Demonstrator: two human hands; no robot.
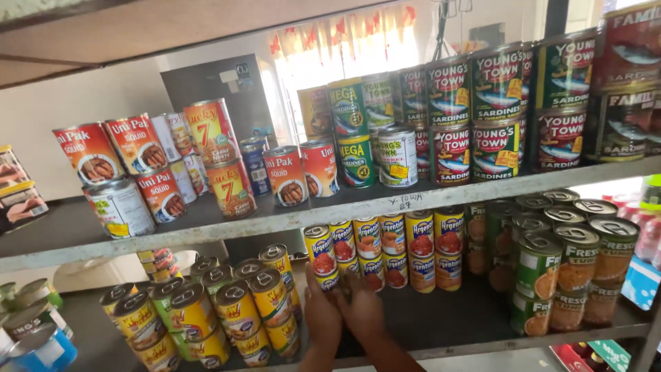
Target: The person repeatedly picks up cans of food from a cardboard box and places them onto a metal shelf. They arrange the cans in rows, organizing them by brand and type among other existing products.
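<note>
My left hand point(321, 313) and my right hand point(362, 310) reach side by side onto the lower shelf point(441, 324), backs facing up. Their fingertips are at the foot of a row of small stacked cans with blue, yellow and red labels point(358, 251). The left fingers touch the lowest can at the row's left end point(329, 281). The right fingers lie against the can beside it point(350, 270). The fingers are hidden behind the hands, so I cannot make out a grip.
Yellow-labelled cans with pull-tab lids point(234, 306) crowd the shelf left of my hands. Green and orange cans point(564, 269) stand stacked at the right. The upper shelf point(289, 217) carries red squid cans point(138, 148) and green and red sardine cans point(475, 110).
</note>
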